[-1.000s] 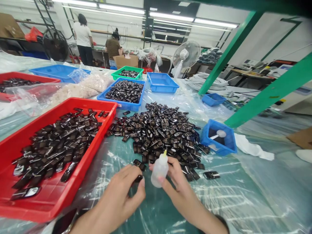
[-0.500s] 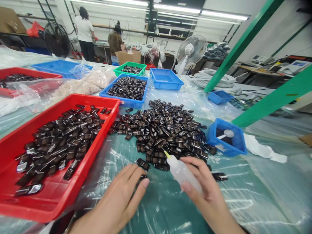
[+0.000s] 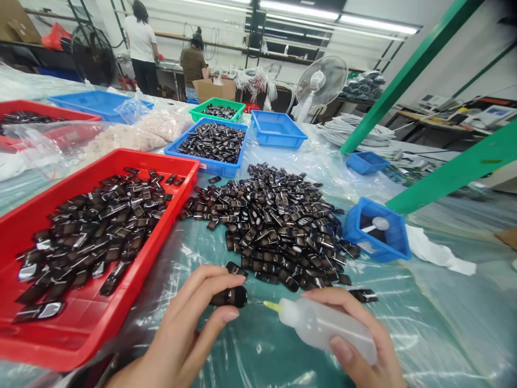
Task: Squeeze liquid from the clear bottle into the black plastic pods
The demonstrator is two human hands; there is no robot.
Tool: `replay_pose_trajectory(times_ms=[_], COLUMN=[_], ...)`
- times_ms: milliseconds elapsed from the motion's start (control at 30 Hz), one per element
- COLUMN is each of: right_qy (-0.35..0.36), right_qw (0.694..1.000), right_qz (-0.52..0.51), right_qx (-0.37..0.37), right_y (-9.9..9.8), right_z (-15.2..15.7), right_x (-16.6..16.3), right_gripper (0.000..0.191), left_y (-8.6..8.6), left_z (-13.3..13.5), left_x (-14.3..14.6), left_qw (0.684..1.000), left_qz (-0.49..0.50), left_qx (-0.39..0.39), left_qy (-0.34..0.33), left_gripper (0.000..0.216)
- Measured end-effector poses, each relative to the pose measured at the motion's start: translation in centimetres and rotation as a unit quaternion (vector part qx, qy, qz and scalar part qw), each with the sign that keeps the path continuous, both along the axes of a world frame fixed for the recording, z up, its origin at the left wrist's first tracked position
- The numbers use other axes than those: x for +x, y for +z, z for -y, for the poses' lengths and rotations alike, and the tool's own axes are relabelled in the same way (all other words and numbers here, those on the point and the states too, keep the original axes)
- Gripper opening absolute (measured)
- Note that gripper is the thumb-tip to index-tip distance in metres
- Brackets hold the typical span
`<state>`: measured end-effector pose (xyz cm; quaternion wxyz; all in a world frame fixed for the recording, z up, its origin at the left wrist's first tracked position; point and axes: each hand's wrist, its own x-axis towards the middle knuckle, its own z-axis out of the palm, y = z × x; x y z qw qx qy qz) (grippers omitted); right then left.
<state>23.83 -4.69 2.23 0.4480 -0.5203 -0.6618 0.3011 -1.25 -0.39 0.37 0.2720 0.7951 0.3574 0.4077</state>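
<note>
**Left hand [image 3: 189,334] pinches one black part [image 3: 229,297]; right hand [image 3: 383,350] grips a squeeze bottle [image 3: 323,328]**

- Left hand, lower centre of frame: thumb and fingertips are closed on the black part. It sits just above the film-covered worktop [image 3: 424,323], at the near edge of the loose pile [image 3: 274,221].
- Right hand, lower right: fingers over the top and thumb underneath, wrapped round the rear half of the squeeze bottle. The bottle lies almost level. Its yellow nozzle [image 3: 271,306] points at the part, near it but apart.
- Part: small, flat, glossy and rounded at the ends. It looks light and stiff, and probably slick under the fingers. It is best held by the narrow edges, with one end left free.
- Bottle: translucent with soft-looking walls, so it is likely light and gives under pressure. A hold at mid-body or the rear suits it, with a light thumb so that little comes out.
- Surroundings: a red tray [image 3: 81,323] at left holds more of the same parts. A blue tray [image 3: 202,164] beyond the pile is also filled. A small blue bin [image 3: 375,250] stands right of the pile, with a white cloth [image 3: 436,250] beside it.
- A fan [image 3: 321,81] stands at upper centre. Two people stand with their backs turned at a far bench, upper left.
</note>
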Motion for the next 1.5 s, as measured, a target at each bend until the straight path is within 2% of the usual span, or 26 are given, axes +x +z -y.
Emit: replay_pose_trajectory(times_ms=[200, 367, 567, 767, 967, 1500], right_qy=[0.021, 0.024, -0.016, -0.027, -0.023, -0.005], right_qw=[0.999, 0.999, 0.997, 0.993, 0.995, 0.998], right_qz=[0.024, 0.022, -0.041, -0.037, -0.015, 0.010], right_qx=[-0.008, -0.003, -0.071, -0.107, -0.101, -0.069], right_y=[0.1, 0.4, 1.2, 1.7, 1.8, 1.9], right_z=[-0.4, -0.2, 0.2, 0.2, 0.4, 0.2], right_x=[-0.2, -0.4, -0.5, -0.3, 0.0, 0.4], right_gripper=[0.026, 0.028, 0.037, 0.036, 0.032, 0.031], left_y=[0.2, 0.4, 1.4, 2.2, 2.6, 2.1], left_z=[0.3, 0.4, -0.1, 0.0, 0.0, 0.0], left_x=[0.2, 0.5, 0.6, 0.4, 0.2, 0.3], left_qw=[1.000, 0.998, 0.992, 0.988, 0.988, 0.984], left_qz=[-0.013, 0.018, -0.005, -0.052, -0.044, -0.074], left_qx=[0.000, -0.001, 0.082, 0.074, 0.098, 0.069], left_qy=[-0.023, -0.063, -0.100, -0.121, -0.115, -0.150], left_gripper=[0.024, 0.027, 0.029, 0.032, 0.030, 0.029])
